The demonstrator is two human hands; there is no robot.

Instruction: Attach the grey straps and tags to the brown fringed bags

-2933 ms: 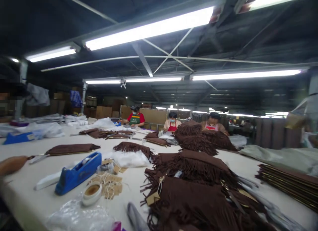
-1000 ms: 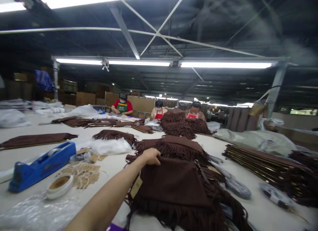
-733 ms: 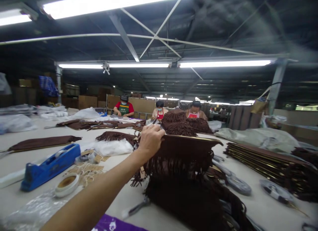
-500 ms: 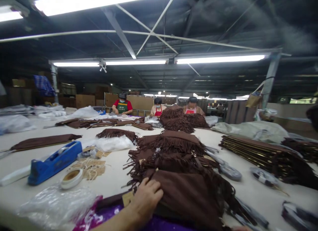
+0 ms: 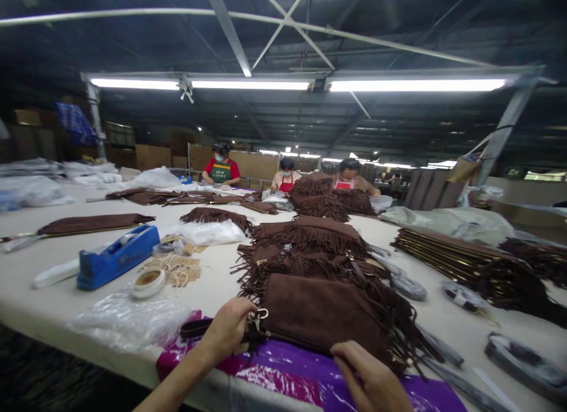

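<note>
My left hand (image 5: 228,329) is pinched shut on the metal clasp (image 5: 258,317) at the corner of the brown suede bag (image 5: 319,311), which lies flat on purple plastic (image 5: 283,376) at table edge w/ fringe (image 5: 398,329) to the right. Right hand (image 5: 370,379) rests fingers on the near edge, loose, not gripping. Bag looks soft, light, floppy; best held at the hardware or top seam.
</note>
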